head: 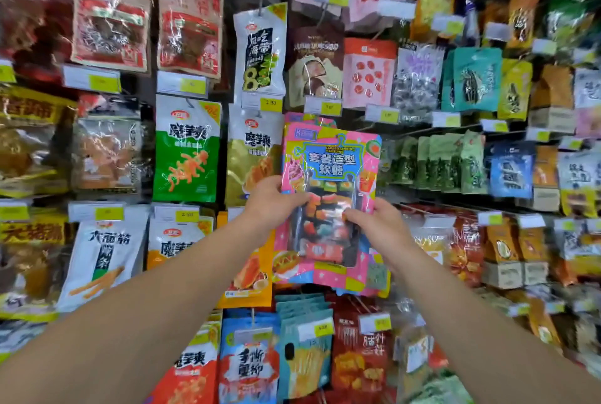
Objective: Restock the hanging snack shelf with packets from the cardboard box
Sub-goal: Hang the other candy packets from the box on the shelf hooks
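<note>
Between both hands' fingers (pixel 294 199), pinched at mid-height, the candy packet (pixel 330 176) stands upright, long axis vertical: left hand (pixel 271 200) on its left edge, right hand (pixel 377 224) right, top near the far shelf (pixel 422 130) hooks.

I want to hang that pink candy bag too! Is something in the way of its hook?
Nothing visible blocks it. Both the left hand and right hand hold the pink candy packet before matching packets; its hook isn't visible.
</note>
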The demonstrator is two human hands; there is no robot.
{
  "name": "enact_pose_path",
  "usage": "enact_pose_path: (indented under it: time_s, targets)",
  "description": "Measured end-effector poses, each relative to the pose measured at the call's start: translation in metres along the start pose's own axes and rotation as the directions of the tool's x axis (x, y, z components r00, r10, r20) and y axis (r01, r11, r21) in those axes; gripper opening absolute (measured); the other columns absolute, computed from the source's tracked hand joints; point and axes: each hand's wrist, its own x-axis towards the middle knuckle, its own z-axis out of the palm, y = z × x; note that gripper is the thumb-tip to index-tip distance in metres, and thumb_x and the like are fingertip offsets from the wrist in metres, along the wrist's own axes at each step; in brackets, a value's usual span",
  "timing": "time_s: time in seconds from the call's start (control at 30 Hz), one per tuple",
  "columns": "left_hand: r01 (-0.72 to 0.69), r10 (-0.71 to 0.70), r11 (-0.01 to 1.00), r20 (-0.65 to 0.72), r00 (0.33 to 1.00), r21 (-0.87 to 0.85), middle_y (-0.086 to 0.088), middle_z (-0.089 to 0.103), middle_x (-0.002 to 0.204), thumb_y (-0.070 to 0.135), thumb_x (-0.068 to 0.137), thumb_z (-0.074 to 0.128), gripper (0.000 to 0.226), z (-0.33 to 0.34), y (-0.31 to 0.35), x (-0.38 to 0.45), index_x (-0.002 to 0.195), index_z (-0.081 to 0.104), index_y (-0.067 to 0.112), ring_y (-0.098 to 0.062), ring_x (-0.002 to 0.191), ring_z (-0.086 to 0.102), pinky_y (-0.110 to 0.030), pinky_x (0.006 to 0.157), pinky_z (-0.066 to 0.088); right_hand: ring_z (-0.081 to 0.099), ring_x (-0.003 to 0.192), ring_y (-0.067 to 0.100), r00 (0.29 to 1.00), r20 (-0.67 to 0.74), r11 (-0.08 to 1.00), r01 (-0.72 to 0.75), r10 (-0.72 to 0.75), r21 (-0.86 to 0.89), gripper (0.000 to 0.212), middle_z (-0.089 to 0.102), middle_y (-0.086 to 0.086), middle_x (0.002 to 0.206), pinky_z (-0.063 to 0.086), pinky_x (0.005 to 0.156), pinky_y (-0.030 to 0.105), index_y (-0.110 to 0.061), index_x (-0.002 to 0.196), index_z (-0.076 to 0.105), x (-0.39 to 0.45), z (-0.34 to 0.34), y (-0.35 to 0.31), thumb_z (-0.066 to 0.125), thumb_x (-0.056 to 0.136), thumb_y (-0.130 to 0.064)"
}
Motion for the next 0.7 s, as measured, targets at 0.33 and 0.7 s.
enact_pose_path:
  time_s: [0.33, 0.7]
  targets:
    - [0.056, -0.055, 0.998, -0.159, 0.986, 0.001, -0.019, 0.07, 0.08, 0.016, 0.078, 0.079, 0.02, -0.009, -0.032, 0.084, 0.088, 0.072, -0.001, -0.021, 0.069, 0.06, -0.023, 0.058, 0.05, 0.062, 0.077, 0.017, 0.997, 0.02, 0.992, 0.066, -0.069, 0.11, 0.044, 0.065, 0.003, 0.089, 0.057, 0.076, 0.038, -0.011, 0.119, 0.051, 0.126, 0.024, 0.001, 0.073, 0.082, -0.018]
    - [0.051, -0.037, 0.998, -0.325, 0.945, 0.033, -0.012, 0.064, 0.079, 0.02, 0.077, 0.078, 0.023, 0.019, -0.047, 0.15, 0.092, 0.072, 0.004, -0.018, 0.07, 0.053, -0.029, 0.062, 0.039, 0.059, 0.089, 0.004, 0.964, 0.086, 0.964, 0.24, -0.25, 0.113, 0.047, 0.057, -0.012, 0.106, 0.043, 0.082, 0.028, -0.028, 0.125, 0.044, 0.238, 0.024, -0.024, 0.069, 0.088, -0.017]
